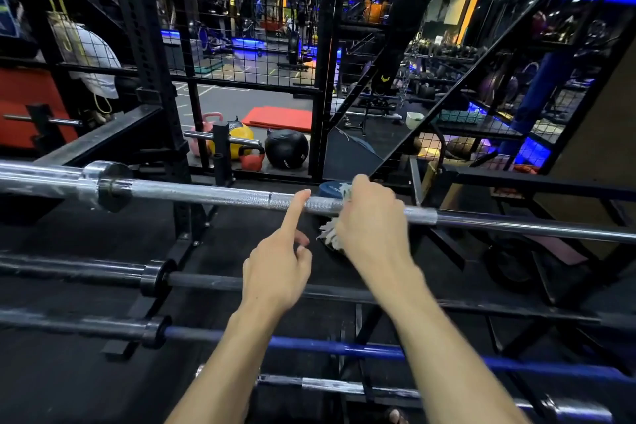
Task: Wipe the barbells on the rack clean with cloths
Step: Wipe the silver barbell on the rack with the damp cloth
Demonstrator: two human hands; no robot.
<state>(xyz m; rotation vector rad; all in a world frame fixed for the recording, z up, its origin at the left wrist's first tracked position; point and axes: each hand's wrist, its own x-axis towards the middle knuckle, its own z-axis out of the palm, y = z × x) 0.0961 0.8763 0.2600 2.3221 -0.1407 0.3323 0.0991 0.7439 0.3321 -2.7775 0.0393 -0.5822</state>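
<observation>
Two bare forearms reach forward from the bottom of the view over the barbell rack [192, 244], a black steel frame carrying bars laid one behind another. Five barbells show on it, counted from the nearest: a dull silver one [330, 385], a blue-shafted one [344, 349], a dark grey one [213, 282], then the chrome barbell [213, 194] at the top, and beyond that a short length of a further chrome bar [220, 138]. Landmark for the rest is the chrome barbell: its shaft is bright and knurled, with a smooth ring mark near the middle and a thick collar and sleeve toward its left end. Around its shaft the right hand [373, 217] is wrapped, fingers curled over a whitish, frayed cloth [328, 232] pressed to the metal; the cloth's tufts stick out above and below the fist. Just left of it the left hand [277, 267] points its index finger up so the tip touches the shaft, the other fingers curled loosely into the palm and holding nothing. Beyond the chrome barbell, past the rack's mesh, lie a black medicine ball [287, 148], a yellow ball [239, 141], a pink kettlebell [206, 127], a red kettlebell [253, 160] and red mats [278, 118]. Writing on the black ball is too small to read.
</observation>
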